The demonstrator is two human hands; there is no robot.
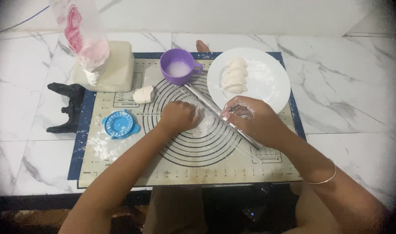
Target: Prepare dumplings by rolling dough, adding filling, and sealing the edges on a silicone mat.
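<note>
I see three folded dumplings point(235, 76) plated beyond my right grip point(245, 117), its fingers curled over the rolling pin point(222, 116); my left grip point(178, 116) presses, closed, on dough point(202, 123) between them; a lump point(144, 94) remains.

We see a white marble floor point(345, 99) carrying a beige, blue-edged baking mat point(193, 167). Left of the mat, touching its edge, a black stand point(68, 108) lies on the floor; a pale block-shaped container point(113, 69) overlaps the mat's far left corner.
</note>
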